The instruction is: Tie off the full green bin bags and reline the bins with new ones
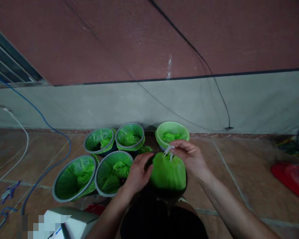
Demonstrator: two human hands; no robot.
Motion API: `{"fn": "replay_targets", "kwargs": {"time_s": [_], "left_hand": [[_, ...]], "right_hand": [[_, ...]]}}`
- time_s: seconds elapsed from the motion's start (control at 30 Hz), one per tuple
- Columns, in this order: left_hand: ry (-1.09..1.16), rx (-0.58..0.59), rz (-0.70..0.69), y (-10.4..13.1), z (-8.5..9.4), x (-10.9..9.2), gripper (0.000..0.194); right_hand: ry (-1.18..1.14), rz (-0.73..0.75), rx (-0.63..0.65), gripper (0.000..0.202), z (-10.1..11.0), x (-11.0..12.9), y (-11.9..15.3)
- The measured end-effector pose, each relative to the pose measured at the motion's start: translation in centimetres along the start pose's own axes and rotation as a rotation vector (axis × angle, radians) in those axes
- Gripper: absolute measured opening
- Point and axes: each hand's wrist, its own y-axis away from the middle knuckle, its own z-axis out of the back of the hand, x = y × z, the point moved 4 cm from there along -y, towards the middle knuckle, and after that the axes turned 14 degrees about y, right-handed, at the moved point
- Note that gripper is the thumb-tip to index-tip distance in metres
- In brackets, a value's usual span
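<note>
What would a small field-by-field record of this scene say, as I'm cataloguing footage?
Left grip: beside the green bag; hold unclear
Right grip: fingers on the white tie at the bag's top
Left bins: four grey-rimmed bins, green-lined
Rear bin: pale green-rimmed bin near the wall
Floor: brown tiles
Left side: blue cable
Right edge: red item, unidentified

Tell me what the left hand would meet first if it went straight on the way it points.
The left hand would most likely meet the green bag just ahead of it, near the white string. Depth is unclear, so hand and bag may be touching.
</note>
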Motion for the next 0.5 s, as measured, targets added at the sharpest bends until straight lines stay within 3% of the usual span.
{"fn": "replay_targets", "kwargs": {"time_s": [0.07,0.13,0.3,0.5], "left_hand": [[0.095,-0.128,0.096,0.0,1.3,-0.5,0.043],[0.175,-0.148,0.159,-0.1,1.2,-0.5,0.046],[0.297,-0.034,0.100,-1.4,-2.4,-1.3,0.063],[0.281,-0.144,0.210,-3.8,-5.0,-1.5,0.025]], "right_hand": [[-0.005,0.011,-0.002,0.026,-0.2,1.4,-0.8],[0.013,0.000,0.018,0.025,-0.8,1.9,-1.4],[-0.012,0.021,0.044,0.022,-1.9,2.7,-1.6],[-0.080,0.006,-0.004,0.021,-1.6,3.4,-1.3]]}}
